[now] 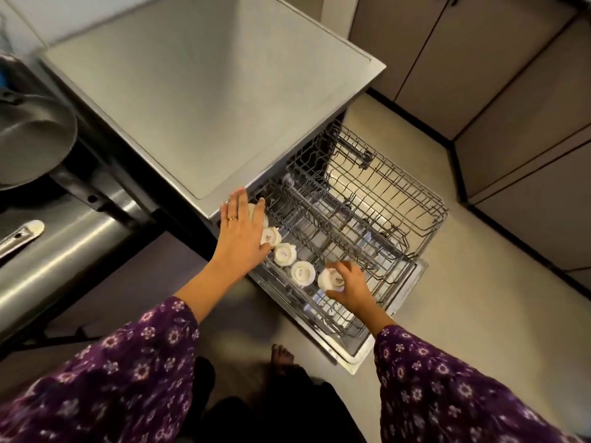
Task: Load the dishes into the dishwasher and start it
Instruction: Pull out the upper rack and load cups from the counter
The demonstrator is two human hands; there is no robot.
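Note:
The dishwasher stands open with its upper wire rack pulled out over the lowered door. Several white cups sit upside down in a row along the rack's left side, among them one cup and another. My left hand reaches over the two farthest cups, fingers spread across a cup at the rack's back corner. My right hand grips the nearest upturned cup at the front of the row.
A steel counter top covers the dishwasher. To the left lie a dark pan and a steel sink edge with a handled utensil. Grey cabinets line the right. My bare foot is on the floor.

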